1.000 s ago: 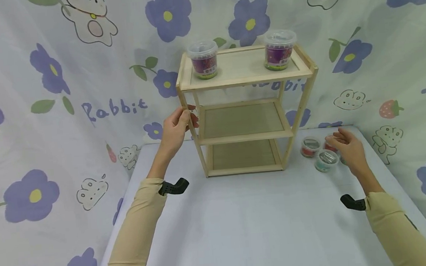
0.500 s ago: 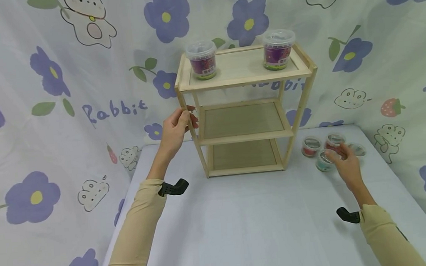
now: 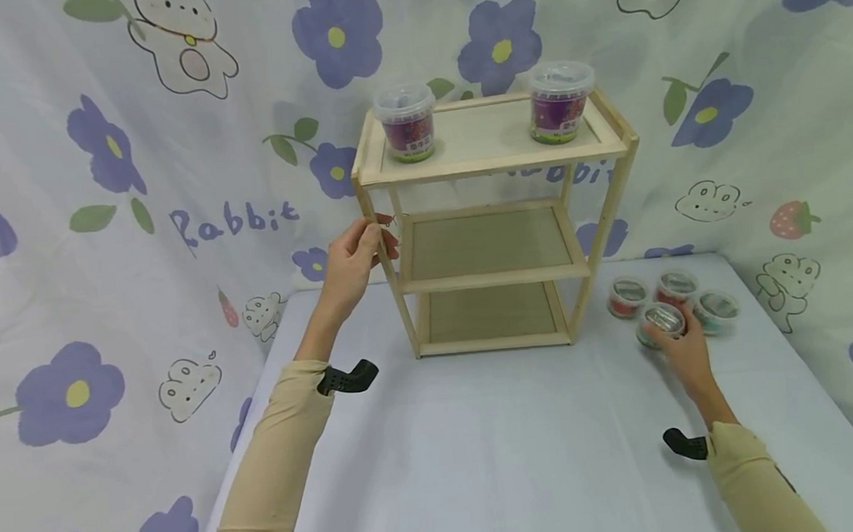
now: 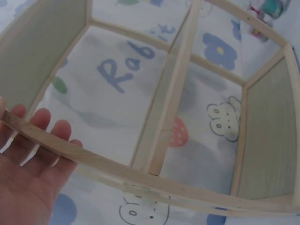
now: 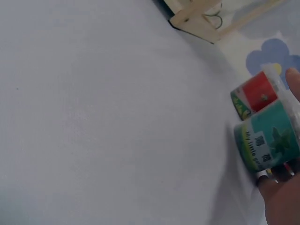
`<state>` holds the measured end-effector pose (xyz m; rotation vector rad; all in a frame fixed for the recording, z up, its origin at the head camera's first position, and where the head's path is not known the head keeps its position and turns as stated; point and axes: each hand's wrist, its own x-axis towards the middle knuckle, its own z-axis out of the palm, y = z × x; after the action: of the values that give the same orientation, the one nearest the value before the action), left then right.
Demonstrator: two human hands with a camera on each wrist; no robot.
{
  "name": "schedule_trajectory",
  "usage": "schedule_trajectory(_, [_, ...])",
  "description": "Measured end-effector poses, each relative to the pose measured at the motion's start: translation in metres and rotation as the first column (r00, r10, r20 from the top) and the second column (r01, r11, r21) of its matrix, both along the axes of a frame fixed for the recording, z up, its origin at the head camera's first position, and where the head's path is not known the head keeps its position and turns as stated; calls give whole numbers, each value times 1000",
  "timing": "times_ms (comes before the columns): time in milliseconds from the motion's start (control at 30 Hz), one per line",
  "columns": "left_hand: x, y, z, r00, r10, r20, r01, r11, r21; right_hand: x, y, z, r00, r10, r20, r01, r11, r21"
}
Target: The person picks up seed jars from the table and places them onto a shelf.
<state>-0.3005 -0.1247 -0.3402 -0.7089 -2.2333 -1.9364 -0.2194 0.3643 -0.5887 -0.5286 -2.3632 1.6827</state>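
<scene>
Left hand point(image 3: 354, 259) grips the wooden shelf's point(image 3: 489, 157) front-left post; right hand point(image 3: 679, 346) closes around a teal-labelled jar point(image 3: 660, 320) on the tabletop point(image 3: 501, 444). Two tubs point(image 3: 406, 121) occupy the top tier; four jars apparently remain unshelved.

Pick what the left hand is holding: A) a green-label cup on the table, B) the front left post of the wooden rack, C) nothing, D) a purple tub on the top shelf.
B: the left hand grips the front left post of the wooden rack, beside the middle shelf.
</scene>
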Motion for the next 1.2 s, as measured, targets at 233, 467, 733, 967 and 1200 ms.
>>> schedule_trajectory(233, [-14, -4, -14, 1000, 5, -2, -5, 1000, 3, -7, -11, -13, 993, -110, -39, 109, 994, -14])
schedule_trajectory(467, [-14, -6, -15, 1000, 11, 0, -11, 1000, 23, -11, -18, -18, 981, -187, -59, 189, 981, 47])
schedule_trajectory(733, [-14, -6, -15, 1000, 3, -13, -3, 1000, 4, -5, -17, -17, 981, -192, -4, 191, 978, 85])
schedule_trajectory(967, [-16, -7, -17, 1000, -10, -13, 10, 1000, 14, 0, -15, -16, 986, -168, 18, 165, 980, 111])
schedule_trajectory(1200, [-18, -8, -17, 1000, -15, -5, 15, 1000, 9, 6, -17, -11, 989, -147, 26, 142, 981, 135])
